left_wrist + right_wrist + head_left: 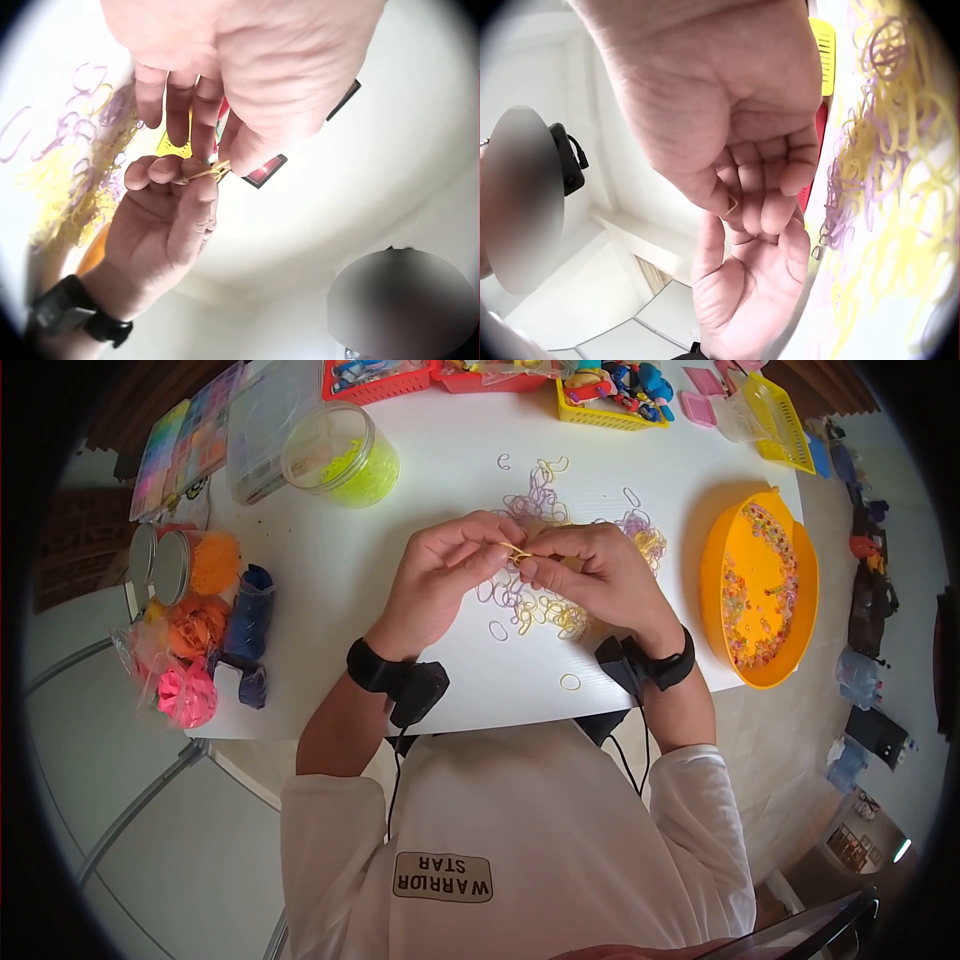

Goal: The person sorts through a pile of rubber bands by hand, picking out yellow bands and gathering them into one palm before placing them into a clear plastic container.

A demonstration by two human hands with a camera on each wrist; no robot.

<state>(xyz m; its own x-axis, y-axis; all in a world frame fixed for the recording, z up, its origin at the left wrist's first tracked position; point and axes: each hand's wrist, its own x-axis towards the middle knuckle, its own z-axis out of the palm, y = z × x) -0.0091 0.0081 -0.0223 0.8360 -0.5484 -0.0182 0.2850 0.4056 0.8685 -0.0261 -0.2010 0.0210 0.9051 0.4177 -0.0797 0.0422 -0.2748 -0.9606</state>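
Note:
Small yellow rubber bands (514, 551), looped together, are stretched between the fingertips of both hands above the table. My left hand (437, 573) pinches one side between thumb and forefinger. From the other side, my right hand (597, 572) pinches them with thumb and fingers. The left wrist view shows the yellow loops (218, 171) where the fingertips meet; in the right wrist view only a short bit of band (732, 204) shows by the thumb. Below and beyond the hands spreads a loose pile of purple and yellow rubber bands (568, 622).
An orange tray (712, 575) of small colourful beads stands at the right. A clear jar (360, 472) of lime-green bands is at back left. Bags and jars, including orange bands (214, 565), line the left edge. Red and yellow baskets (612, 420) sit along the back.

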